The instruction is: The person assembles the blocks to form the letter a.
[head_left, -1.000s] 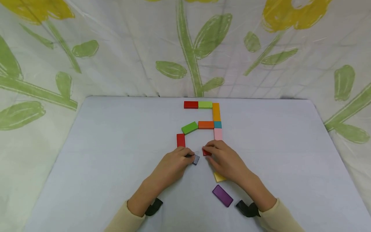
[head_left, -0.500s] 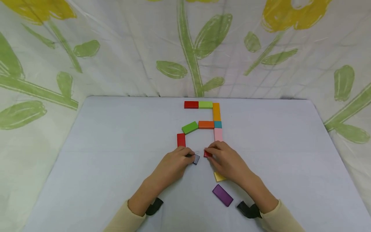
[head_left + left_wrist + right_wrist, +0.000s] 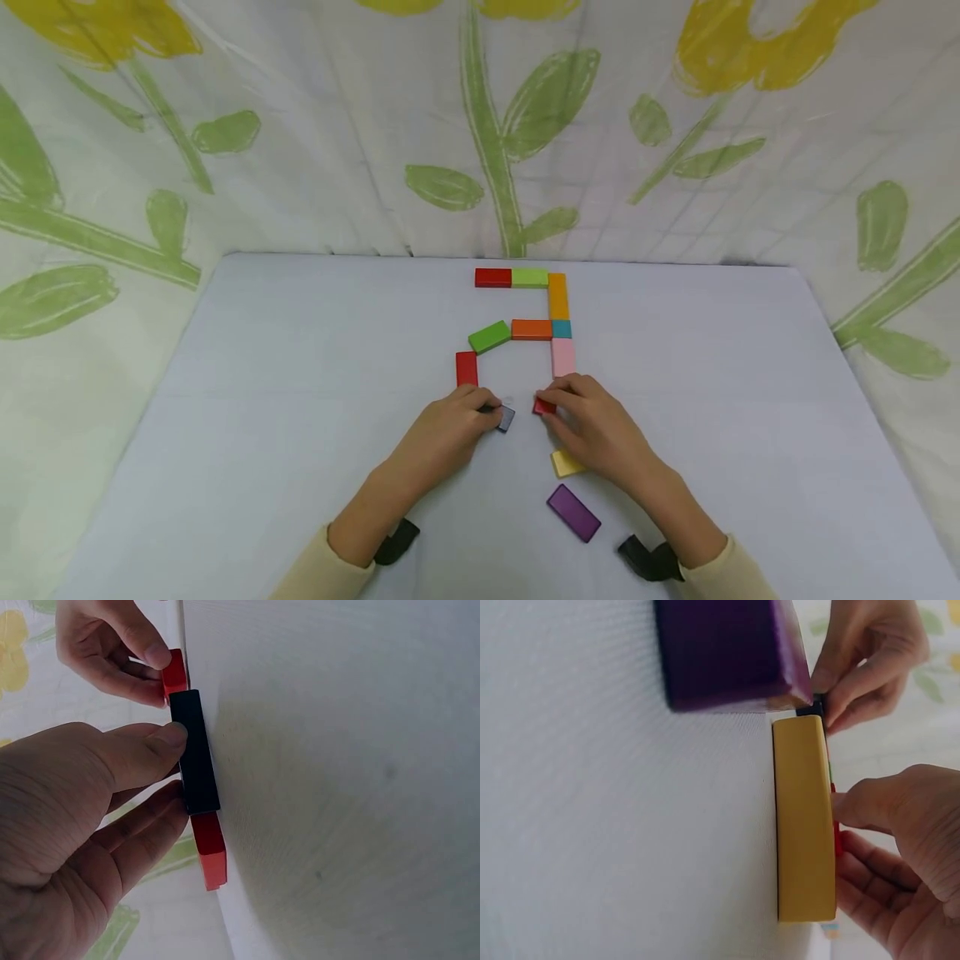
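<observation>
My left hand (image 3: pixel 446 425) pinches a dark grey block (image 3: pixel 507 419) between thumb and fingers; in the left wrist view this block (image 3: pixel 196 754) looks nearly black and lies on the table. A red block (image 3: pixel 467 368) lies just beyond that hand. With thumb and fingertips my right hand (image 3: pixel 600 423) pinches another red block (image 3: pixel 543 407), largely covered by the fingers. A gap separates it from the grey block in the head view. Below the right hand lies a yellow block (image 3: pixel 567 463), partly covered by it, and nearer still a purple block (image 3: pixel 573 513).
Beyond the hands, a line of blocks includes a green block (image 3: pixel 489 337), an orange-red block (image 3: pixel 532 330), a teal block (image 3: pixel 562 329) and a pink block (image 3: pixel 563 357). An amber block (image 3: pixel 558 296) leads to the far row. The white table (image 3: pixel 262 433) meets a flowered cloth behind.
My right hand has shifted slightly right and toward me with the red block, widening the gap to the grey block. The left hand stays nearly still. The head view has tilted slightly.
</observation>
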The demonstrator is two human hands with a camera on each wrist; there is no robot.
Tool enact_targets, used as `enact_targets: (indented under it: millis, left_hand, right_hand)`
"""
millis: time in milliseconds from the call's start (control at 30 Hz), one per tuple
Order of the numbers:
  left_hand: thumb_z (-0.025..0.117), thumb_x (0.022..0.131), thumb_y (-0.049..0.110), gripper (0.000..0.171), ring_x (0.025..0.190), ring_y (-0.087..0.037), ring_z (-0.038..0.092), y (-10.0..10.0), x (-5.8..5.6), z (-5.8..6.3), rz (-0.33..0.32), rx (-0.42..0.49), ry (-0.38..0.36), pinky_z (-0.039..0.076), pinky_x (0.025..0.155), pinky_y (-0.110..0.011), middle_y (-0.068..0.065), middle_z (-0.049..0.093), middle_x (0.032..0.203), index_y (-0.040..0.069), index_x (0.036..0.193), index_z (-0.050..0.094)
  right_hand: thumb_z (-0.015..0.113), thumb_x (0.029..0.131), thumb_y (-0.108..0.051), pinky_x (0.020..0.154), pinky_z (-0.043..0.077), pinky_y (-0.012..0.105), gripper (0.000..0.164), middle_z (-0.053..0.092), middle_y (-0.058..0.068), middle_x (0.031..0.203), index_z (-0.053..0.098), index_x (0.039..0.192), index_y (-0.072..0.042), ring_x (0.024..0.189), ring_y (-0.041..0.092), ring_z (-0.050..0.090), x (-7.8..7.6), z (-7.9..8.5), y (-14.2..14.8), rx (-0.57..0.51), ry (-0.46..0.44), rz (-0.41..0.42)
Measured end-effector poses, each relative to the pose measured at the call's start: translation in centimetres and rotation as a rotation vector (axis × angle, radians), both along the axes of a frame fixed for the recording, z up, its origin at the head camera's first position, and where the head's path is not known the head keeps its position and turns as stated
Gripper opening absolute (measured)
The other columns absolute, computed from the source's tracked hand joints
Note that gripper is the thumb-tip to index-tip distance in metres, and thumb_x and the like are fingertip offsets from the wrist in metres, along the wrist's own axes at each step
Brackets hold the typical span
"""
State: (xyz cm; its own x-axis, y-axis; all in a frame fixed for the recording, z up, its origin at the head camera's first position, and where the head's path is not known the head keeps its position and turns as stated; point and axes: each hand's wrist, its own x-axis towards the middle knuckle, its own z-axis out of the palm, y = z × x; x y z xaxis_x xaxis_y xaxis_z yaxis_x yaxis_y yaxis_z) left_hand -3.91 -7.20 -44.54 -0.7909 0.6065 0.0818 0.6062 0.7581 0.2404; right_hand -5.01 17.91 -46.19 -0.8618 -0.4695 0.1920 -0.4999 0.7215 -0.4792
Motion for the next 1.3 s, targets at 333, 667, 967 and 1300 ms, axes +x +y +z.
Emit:
enact_targets:
  millis: [333, 667, 967, 1300]
  left_hand:
    - [0.08, 0.093, 0.006, 0.027, 0.115, -0.018, 0.068, -0.1, 0.1, 0.0, -0.002, 0.009, 0.006, 0.063, 0.094, -0.027, -0.001, 0.075, 0.121, 0.013, 0.119, 0.082]
    - [0.079, 0.094, 0.006, 0.026, 0.115, -0.018, 0.067, -0.1, 0.1, 0.1, 0.001, 0.004, -0.005, 0.063, 0.094, -0.027, -0.001, 0.075, 0.122, 0.013, 0.119, 0.082]
    - [0.079, 0.094, 0.006, 0.027, 0.116, -0.018, 0.067, -0.1, 0.1, 0.1, 0.008, 0.018, -0.021, 0.063, 0.095, -0.028, -0.002, 0.075, 0.122, 0.012, 0.12, 0.082]
    - [0.079, 0.093, 0.005, 0.027, 0.116, -0.018, 0.067, -0.1, 0.1, 0.0, 0.004, 0.036, -0.016, 0.063, 0.094, -0.028, -0.002, 0.075, 0.122, 0.012, 0.12, 0.082]
  right_hand:
    - [0.087, 0.087, -0.012, 0.088, 0.065, 0.037, 0.031, 0.074, 0.005, 0.115, 0.08, 0.117, -0.008, 0.109, 0.021, 0.069, 0.1, 0.1, 0.5, -0.041, 0.028, -0.042]
    - [0.086, 0.087, -0.009, 0.083, 0.064, 0.038, 0.031, 0.073, 0.006, 0.115, 0.08, 0.117, -0.005, 0.103, 0.021, 0.067, -0.1, -0.4, 1.0, -0.061, 0.037, -0.086]
    - [0.086, 0.088, -0.011, 0.082, 0.063, 0.037, 0.031, 0.073, 0.006, 0.112, 0.08, 0.118, -0.005, 0.1, 0.019, 0.066, -0.4, -0.3, 1.1, -0.06, 0.016, -0.107]
    - [0.089, 0.085, -0.009, 0.086, 0.065, 0.041, 0.028, 0.075, 0.006, 0.111, 0.08, 0.112, -0.008, 0.102, 0.021, 0.069, -0.6, -0.4, 1.3, -0.054, 0.001, -0.136]
